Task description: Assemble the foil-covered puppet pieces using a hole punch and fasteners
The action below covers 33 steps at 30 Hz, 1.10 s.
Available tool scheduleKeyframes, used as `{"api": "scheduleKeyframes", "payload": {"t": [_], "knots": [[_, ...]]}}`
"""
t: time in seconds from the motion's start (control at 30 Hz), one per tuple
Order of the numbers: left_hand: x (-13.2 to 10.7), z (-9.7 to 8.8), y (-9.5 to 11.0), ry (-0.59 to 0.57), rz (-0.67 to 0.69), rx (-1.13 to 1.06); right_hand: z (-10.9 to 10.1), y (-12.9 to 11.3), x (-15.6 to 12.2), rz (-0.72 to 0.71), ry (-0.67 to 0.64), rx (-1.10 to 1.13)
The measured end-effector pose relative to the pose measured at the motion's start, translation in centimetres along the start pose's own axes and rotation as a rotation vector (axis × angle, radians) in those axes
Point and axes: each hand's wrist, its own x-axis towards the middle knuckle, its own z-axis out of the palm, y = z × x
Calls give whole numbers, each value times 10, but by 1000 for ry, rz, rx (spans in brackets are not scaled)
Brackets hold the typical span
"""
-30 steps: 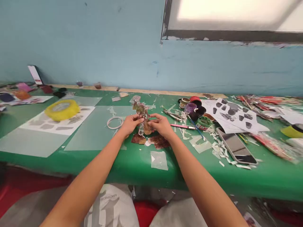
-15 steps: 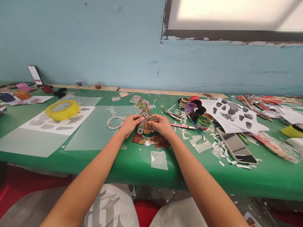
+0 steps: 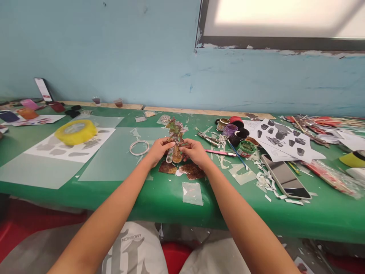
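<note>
While left hand [image 3: 159, 151] and right hand [image 3: 195, 151] flank ornament [image 3: 175, 130], fingertip grip clamps its middle from both sides, over table [image 3: 168, 194]; cannot tell if it touches. Ornament looks largely built up: leafy top, stem-like lower parts present. Brown pieces [image 3: 192, 170] lie loose just below, apparently unattached. Tape ring [image 3: 139, 147] left; pliers [image 3: 209, 139], knife [image 3: 220, 152], paint jars [image 3: 246, 148], cut scraps [image 3: 262, 176] right.

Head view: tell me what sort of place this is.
Probably a craft workshop, or at least a craft table: it shows small colored pots that look like paint, paper sheets printed with dark shapes, and scattered cut scraps.
</note>
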Motion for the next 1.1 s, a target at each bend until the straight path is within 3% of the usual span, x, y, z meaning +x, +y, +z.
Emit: {"api": "scheduleKeyframes", "payload": {"t": [0.47,0.63,0.93,1.1], "knots": [[0,-1,4,78,-16,203,-2,-1,3,82,169,30],[0,-1,4,24,-50,184,-3,1,6,90,203,8],[0,-2,2,31,-11,141,-5,3,3,75,149,-35],[-3,-3,5,2,45,280,-4,3,2,20,71,-106]]}}
